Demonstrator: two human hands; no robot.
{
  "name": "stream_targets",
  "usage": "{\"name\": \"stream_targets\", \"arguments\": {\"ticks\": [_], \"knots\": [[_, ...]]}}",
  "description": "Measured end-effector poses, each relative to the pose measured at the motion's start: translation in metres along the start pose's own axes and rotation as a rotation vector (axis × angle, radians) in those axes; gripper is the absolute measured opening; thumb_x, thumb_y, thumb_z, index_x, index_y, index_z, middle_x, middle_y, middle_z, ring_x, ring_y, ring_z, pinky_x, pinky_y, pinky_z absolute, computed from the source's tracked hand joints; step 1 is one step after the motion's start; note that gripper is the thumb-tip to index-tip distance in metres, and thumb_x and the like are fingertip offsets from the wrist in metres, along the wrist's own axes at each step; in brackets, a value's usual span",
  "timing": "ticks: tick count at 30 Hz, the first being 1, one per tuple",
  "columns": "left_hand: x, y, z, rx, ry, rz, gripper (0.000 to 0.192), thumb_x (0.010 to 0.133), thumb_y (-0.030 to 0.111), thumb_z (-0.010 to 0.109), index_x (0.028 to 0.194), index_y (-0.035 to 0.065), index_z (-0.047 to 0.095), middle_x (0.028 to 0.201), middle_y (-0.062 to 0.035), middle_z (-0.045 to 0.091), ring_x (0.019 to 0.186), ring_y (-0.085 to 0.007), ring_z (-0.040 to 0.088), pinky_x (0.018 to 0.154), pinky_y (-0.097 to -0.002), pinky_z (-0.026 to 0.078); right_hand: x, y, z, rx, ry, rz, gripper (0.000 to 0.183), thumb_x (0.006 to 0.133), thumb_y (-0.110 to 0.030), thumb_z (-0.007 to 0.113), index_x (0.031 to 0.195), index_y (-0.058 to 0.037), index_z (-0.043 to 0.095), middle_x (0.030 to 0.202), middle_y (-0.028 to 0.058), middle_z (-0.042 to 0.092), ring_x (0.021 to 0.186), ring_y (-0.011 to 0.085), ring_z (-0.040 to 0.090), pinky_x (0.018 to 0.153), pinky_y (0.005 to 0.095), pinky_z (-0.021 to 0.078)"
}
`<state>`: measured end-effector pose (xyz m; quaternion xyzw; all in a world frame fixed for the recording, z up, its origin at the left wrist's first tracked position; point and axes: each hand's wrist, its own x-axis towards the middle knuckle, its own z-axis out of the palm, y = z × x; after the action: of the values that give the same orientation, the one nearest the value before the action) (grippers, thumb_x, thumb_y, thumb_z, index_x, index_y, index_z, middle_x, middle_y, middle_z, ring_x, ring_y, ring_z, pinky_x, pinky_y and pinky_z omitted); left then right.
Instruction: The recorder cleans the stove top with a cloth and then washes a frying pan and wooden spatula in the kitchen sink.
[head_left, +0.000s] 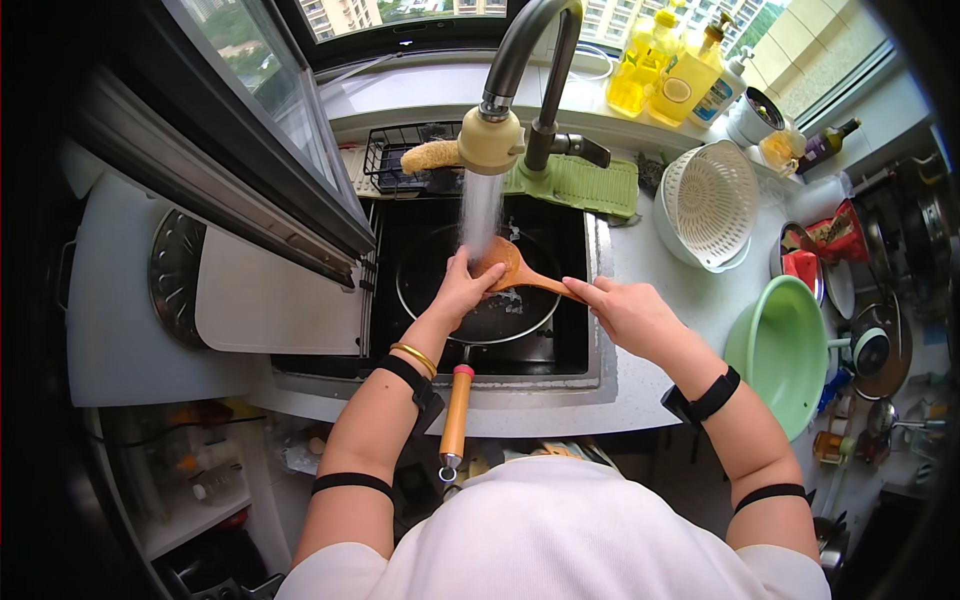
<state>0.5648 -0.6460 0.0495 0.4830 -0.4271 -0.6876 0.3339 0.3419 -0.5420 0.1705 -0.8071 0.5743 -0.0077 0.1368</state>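
Over the dark sink (566, 352), my right hand (634, 315) grips the handle of a wooden ladle (525, 277). My left hand (463, 286) holds the ladle's round head, thumb on top; its other fingers are partly hidden. Water streams onto the head and my left fingers from the cream-coloured nozzle (489, 141) of a grey faucet (523, 45). Beneath both hands a round black pan (480, 319) sits in the sink, its wooden handle (455, 420) reaching over the front edge towards me.
An open window frame (247, 217) juts in at the left above a white board (277, 292). Behind the sink are a loofah (430, 157), a wire rack (382, 154) and a green mat (592, 185). A white colander (709, 195) and green basin (787, 352) stand right; soap bottles (686, 82) line the sill.
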Motion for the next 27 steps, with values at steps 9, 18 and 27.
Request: {"name": "stream_targets", "arguments": {"ticks": [9,18,27], "knots": [[0.048,-0.012,-0.029,-0.015,0.036,-0.032,0.034,0.088,0.031,0.05,0.099,0.0027,0.063,0.093,-0.0065,0.064,0.081,-0.0176,0.06,0.073,-0.0312,0.046,0.004,-0.005,-0.004,-0.048,-0.003,-0.026,0.048,0.082,-0.007,0.055,0.128,-0.0176,0.045,0.084,0.0073,0.055,0.064,0.0274,0.057,0.055,0.0371,0.0465],[-0.029,0.08,-0.066,-0.183,-0.149,-0.249,0.033,0.09,0.024,0.054,0.112,0.0001,0.051,0.093,-0.0135,0.064,0.075,-0.0259,0.067,0.07,-0.038,0.057,0.071,0.001,0.024,0.207,0.092,0.026,0.021,0.086,-0.028,0.054,0.096,-0.0102,0.056,0.079,0.0099,0.06,0.07,0.0324,0.059,0.061,0.0432,0.0466],[-0.049,0.098,-0.031,-0.075,0.135,0.131,0.027,0.093,0.021,0.045,0.107,-0.0023,0.046,0.093,-0.0128,0.06,0.075,-0.0207,0.065,0.066,-0.0327,0.057,0.196,-0.086,0.058,0.799,0.635,-0.124,0.034,0.095,-0.033,0.038,0.085,-0.0025,0.048,0.07,0.0197,0.053,0.071,0.0383,0.052,0.061,0.042,0.0399]]}}
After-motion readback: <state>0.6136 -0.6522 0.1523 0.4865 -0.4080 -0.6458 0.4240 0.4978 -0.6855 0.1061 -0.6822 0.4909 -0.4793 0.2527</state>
